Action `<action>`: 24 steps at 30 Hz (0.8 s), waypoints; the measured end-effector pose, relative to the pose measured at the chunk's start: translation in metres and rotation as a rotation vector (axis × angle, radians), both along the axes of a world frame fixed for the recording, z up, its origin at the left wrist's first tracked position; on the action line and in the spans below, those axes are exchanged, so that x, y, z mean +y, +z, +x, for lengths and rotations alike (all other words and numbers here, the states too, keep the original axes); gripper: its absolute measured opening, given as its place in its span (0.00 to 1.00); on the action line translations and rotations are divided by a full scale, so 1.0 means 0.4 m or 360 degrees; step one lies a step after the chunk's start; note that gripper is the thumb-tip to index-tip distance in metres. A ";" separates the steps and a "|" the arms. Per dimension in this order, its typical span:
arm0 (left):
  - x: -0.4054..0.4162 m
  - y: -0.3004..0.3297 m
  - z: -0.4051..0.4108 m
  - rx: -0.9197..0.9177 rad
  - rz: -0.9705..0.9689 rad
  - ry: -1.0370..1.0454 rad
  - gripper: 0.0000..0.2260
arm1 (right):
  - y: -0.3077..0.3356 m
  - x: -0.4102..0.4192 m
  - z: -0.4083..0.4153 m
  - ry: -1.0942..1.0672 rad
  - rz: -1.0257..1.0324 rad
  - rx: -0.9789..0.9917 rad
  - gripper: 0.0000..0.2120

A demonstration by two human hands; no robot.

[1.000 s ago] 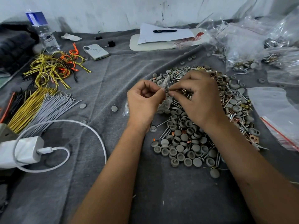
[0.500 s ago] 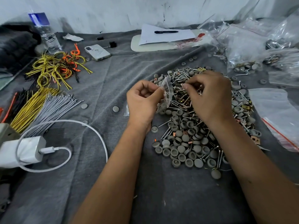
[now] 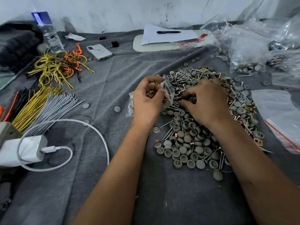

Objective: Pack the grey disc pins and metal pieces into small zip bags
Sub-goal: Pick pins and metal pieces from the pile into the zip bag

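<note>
Grey cloth (image 3: pixel 100 184) covers the worktop; left hand (image 3: pixel 148 101) pinches a small zip bag (image 3: pixel 168 90) by its mouth; right hand (image 3: pixel 206 101), fingers curled, digs into the pile of disc pins and metal pieces (image 3: pixel 191 143) just beside it; empty bags (image 3: pixel 276 114) lie at the right.

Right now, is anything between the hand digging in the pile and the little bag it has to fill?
Nothing visible blocks it. The right hand rests on the pile of grey disc pins and metal pieces, and the small zip bag gripped by the left hand sits right beside it.
</note>
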State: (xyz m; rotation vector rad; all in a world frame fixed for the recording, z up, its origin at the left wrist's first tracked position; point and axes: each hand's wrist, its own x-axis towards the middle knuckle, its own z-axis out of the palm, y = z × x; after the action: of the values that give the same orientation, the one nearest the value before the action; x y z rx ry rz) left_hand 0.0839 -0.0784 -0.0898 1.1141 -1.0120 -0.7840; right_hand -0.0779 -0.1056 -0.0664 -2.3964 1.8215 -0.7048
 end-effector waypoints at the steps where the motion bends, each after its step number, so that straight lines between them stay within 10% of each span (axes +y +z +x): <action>1: 0.000 0.000 0.000 -0.0022 0.0003 0.0000 0.13 | 0.000 0.001 0.001 0.0015 -0.0015 -0.0047 0.10; 14: 0.013 0.015 -0.010 -0.0161 0.0095 0.0051 0.05 | 0.011 0.024 0.008 0.0222 -0.0205 -0.0929 0.05; 24: 0.015 0.018 -0.015 -0.0244 0.0111 0.0025 0.09 | 0.006 0.024 0.011 0.0443 -0.0229 -0.0793 0.06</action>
State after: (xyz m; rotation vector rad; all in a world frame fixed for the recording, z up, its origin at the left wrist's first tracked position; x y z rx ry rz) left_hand 0.0778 -0.0726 -0.0828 1.2555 -1.1096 -0.7344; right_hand -0.0734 -0.0962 -0.0641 -2.2132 1.2534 -1.2871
